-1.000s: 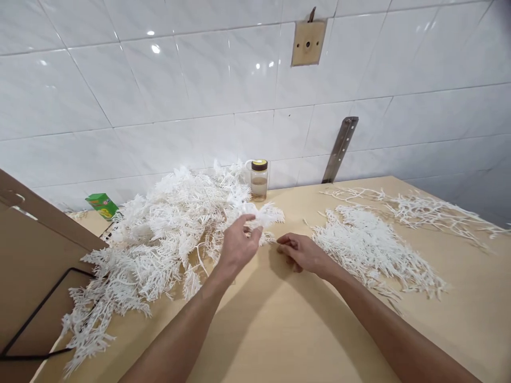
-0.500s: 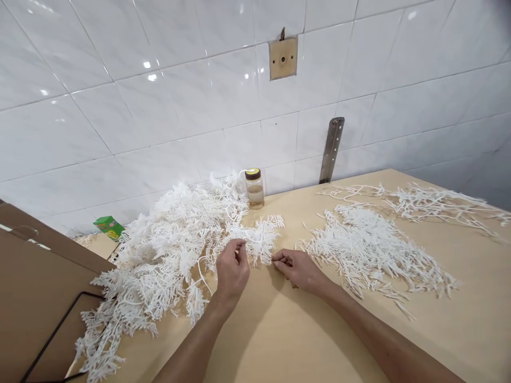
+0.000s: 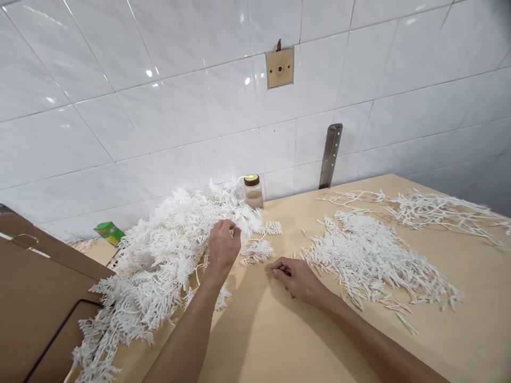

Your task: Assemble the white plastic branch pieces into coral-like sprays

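Note:
My left hand [image 3: 224, 246] is closed in a pinch on a white feathery strand [image 3: 248, 219], lifted over the right edge of a large heap of white frilly pieces [image 3: 171, 239]. My right hand [image 3: 297, 276] rests low over the table with its fingers pinched together; what they hold, if anything, is too small to make out. Between the hands and just beyond them lie small loose white frilly pieces [image 3: 257, 250]. Right of my right hand spreads a flat pile of short white pieces [image 3: 371, 252].
A lidded jar [image 3: 254, 192] stands by the tiled wall. Bare white stems [image 3: 443, 209] lie at the back right. On the left are a cardboard box [image 3: 43, 298] and a green packet [image 3: 109, 233]. A metal bracket [image 3: 331, 156] is upright against the wall.
My left hand has moved left and slightly up, drawing the feathery strand off the small pieces in the middle. My right hand has barely moved. The view has tilted slightly.

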`<action>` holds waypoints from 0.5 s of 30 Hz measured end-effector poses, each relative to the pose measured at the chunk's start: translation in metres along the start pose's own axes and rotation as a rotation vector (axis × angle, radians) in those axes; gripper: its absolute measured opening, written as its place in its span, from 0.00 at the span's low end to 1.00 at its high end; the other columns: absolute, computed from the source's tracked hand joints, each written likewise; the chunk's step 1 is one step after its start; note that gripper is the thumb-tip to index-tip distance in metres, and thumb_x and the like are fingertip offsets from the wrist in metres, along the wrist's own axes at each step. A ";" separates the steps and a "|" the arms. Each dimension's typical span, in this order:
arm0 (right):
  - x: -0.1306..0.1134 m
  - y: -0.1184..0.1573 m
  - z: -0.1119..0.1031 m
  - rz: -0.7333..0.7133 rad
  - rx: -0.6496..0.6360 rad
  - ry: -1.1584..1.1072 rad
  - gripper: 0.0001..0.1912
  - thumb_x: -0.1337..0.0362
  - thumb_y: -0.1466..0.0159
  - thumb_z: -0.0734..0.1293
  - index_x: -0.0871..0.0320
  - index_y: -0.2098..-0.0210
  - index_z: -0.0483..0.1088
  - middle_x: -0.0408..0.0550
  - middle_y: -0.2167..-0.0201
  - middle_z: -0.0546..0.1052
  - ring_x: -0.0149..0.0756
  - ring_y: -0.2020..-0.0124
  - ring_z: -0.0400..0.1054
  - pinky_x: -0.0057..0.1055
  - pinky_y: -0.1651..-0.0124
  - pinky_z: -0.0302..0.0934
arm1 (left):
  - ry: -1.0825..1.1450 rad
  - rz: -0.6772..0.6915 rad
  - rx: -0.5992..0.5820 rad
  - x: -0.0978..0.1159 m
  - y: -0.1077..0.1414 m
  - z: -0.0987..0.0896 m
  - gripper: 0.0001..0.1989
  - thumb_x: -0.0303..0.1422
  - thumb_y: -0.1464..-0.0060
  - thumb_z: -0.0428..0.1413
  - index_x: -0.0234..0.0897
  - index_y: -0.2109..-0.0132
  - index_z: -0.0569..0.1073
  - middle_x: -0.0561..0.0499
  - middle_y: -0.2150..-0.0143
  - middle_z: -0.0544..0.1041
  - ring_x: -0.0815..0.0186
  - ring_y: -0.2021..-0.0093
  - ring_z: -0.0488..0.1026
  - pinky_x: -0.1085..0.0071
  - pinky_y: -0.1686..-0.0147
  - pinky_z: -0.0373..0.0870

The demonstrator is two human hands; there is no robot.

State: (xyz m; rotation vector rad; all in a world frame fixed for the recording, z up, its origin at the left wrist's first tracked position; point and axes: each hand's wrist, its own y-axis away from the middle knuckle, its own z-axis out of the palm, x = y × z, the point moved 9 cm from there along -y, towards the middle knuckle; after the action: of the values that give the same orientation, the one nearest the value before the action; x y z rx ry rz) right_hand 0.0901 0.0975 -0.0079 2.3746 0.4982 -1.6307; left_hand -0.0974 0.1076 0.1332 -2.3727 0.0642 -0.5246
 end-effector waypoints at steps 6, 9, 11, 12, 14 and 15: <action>-0.013 -0.017 -0.008 0.122 -0.199 -0.093 0.14 0.53 0.38 0.66 0.59 0.65 0.72 0.42 0.80 0.73 0.27 0.85 0.65 0.21 0.86 0.56 | 0.417 -0.317 -0.181 -0.002 0.014 0.013 0.20 0.43 0.41 0.50 0.36 0.76 0.71 0.52 0.81 0.68 0.67 0.77 0.65 0.71 0.73 0.59; -0.027 -0.033 -0.037 0.061 0.040 -0.189 0.18 0.50 0.37 0.64 0.60 0.68 0.71 0.44 0.78 0.73 0.26 0.83 0.65 0.23 0.82 0.61 | 0.572 -0.323 -0.328 0.008 0.033 0.038 0.21 0.42 0.38 0.46 0.34 0.72 0.75 0.50 0.76 0.73 0.65 0.73 0.69 0.70 0.70 0.62; -0.029 -0.035 -0.050 0.051 0.180 -0.266 0.19 0.48 0.36 0.64 0.60 0.66 0.71 0.45 0.76 0.73 0.28 0.81 0.65 0.25 0.81 0.64 | 0.519 -0.179 -0.309 0.017 0.041 0.044 0.12 0.32 0.42 0.49 0.35 0.69 0.75 0.49 0.72 0.75 0.64 0.69 0.70 0.70 0.68 0.62; -0.030 -0.035 -0.051 0.048 0.209 -0.316 0.19 0.47 0.37 0.65 0.59 0.64 0.71 0.46 0.73 0.74 0.30 0.78 0.67 0.26 0.80 0.66 | 0.472 -0.086 -0.277 0.022 0.044 0.045 0.10 0.27 0.45 0.49 0.35 0.68 0.75 0.49 0.71 0.75 0.64 0.68 0.70 0.70 0.67 0.62; -0.030 -0.033 -0.045 0.043 0.172 -0.444 0.21 0.47 0.39 0.67 0.57 0.56 0.71 0.50 0.64 0.75 0.36 0.67 0.71 0.28 0.77 0.70 | 0.388 0.044 -0.212 0.029 0.051 0.047 0.12 0.20 0.49 0.47 0.36 0.67 0.74 0.49 0.70 0.74 0.64 0.67 0.69 0.70 0.66 0.62; -0.030 -0.031 -0.039 0.047 0.125 -0.503 0.22 0.46 0.39 0.68 0.56 0.54 0.71 0.51 0.60 0.75 0.38 0.63 0.71 0.30 0.75 0.71 | 0.354 0.083 -0.180 0.030 0.054 0.049 0.13 0.19 0.50 0.47 0.36 0.67 0.74 0.49 0.70 0.74 0.63 0.66 0.69 0.69 0.66 0.62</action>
State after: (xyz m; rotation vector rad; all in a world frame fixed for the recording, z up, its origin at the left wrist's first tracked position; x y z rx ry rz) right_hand 0.1019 0.1360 0.0346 1.9194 0.2460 -2.1875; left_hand -0.0455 0.0915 0.0761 -2.4096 0.3820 -0.9264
